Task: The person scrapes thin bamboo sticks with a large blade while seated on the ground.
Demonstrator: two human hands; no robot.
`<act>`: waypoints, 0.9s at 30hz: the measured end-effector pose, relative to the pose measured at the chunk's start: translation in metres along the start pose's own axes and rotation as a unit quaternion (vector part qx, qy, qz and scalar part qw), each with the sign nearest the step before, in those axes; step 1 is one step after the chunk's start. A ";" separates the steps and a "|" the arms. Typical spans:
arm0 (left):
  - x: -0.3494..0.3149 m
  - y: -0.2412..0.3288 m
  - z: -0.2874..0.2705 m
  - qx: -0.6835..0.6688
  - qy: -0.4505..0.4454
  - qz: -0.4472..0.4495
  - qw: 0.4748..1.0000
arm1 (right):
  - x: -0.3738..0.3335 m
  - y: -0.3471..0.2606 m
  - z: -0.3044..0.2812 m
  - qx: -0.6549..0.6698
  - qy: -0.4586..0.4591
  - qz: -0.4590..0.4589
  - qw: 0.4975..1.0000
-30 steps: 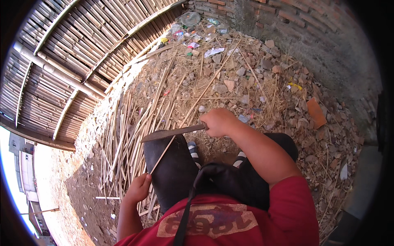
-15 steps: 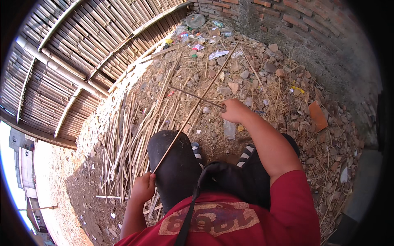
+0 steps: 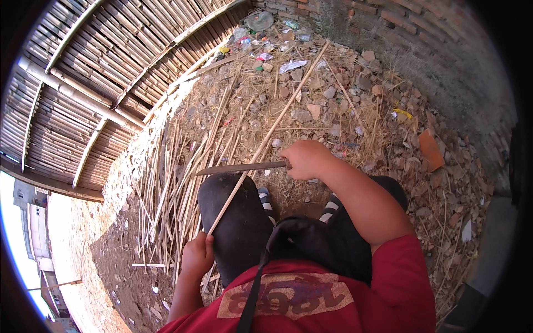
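My left hand (image 3: 196, 256) is closed around the near end of a long bamboo strip (image 3: 291, 106), beside my left knee. From there the strip slants over the knee and away to the far right, its far end over the rubble. A long knife (image 3: 239, 168) is in my right hand (image 3: 307, 160), the fingers wrapped round its handle. Its blade points left and crosses the strip just beyond the knee; whether its edge touches the strip I cannot tell. Left of the knee lies a bundle of split bamboo strips (image 3: 161, 205), loosely spread on the ground.
Stones and broken brick (image 3: 413, 166) cover the ground, with an orange tile piece (image 3: 431, 150) at the right. Plastic litter (image 3: 261, 41) lies at the back. A bamboo slat panel (image 3: 83, 83) stands far left; a brick wall (image 3: 422, 50) curves round the back right.
My right hand has come slightly nearer and left, turning the knife so its broad side shows across the strip. The strip's face has rolled to its paler side. My left hand stays near the knee.
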State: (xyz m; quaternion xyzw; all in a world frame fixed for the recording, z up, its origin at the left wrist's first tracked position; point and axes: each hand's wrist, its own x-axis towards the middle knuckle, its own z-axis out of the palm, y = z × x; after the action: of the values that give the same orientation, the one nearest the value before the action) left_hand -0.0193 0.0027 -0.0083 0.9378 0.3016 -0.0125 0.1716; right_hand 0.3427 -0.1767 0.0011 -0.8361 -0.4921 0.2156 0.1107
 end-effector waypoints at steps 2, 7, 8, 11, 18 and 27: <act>-0.001 -0.003 0.003 0.002 0.008 0.001 1.000 | 0.005 0.002 0.004 -0.003 -0.013 0.003 1.000; 0.005 -0.006 0.010 -0.007 0.019 0.016 1.000 | 0.021 0.042 0.024 0.083 0.017 0.024 0.996; 0.005 -0.005 0.007 -0.007 0.019 0.019 1.000 | 0.016 0.032 0.020 0.073 0.015 0.023 0.997; -0.001 -0.011 0.005 -0.020 0.019 0.027 0.999 | 0.011 0.007 0.014 0.045 0.006 0.010 0.999; 0.006 -0.004 -0.008 -0.035 -0.013 0.001 0.999 | 0.022 0.053 0.027 0.077 0.035 0.060 0.995; 0.009 -0.013 0.002 -0.038 0.013 0.028 0.999 | 0.041 0.095 0.042 0.169 0.109 0.154 0.967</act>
State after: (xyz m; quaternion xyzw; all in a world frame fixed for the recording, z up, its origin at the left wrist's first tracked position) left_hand -0.0190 0.0170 -0.0151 0.9388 0.2779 0.0153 0.2032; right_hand 0.4143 -0.1890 -0.0840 -0.8896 -0.2985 0.2173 0.2690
